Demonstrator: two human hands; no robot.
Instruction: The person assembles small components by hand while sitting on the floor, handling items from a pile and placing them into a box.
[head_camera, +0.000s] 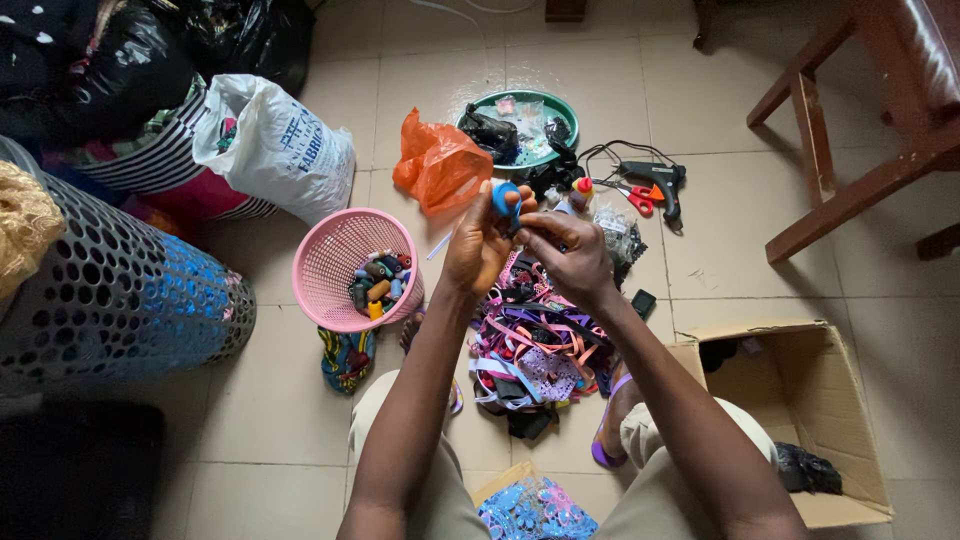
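Centre frame: blue thread spool (505, 196) pinched in left hand (478, 245); right hand (572, 255) fingers pressed together beside it. Judged light, rigid; best gripped by rims.

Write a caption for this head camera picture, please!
Both hands, left hand and right hand, hold a blue spool above tangled ribbons, beside a pink basket.

Bare forearms, no sleeves, beige trousers (660, 500), purple sandal (606, 440) on one foot
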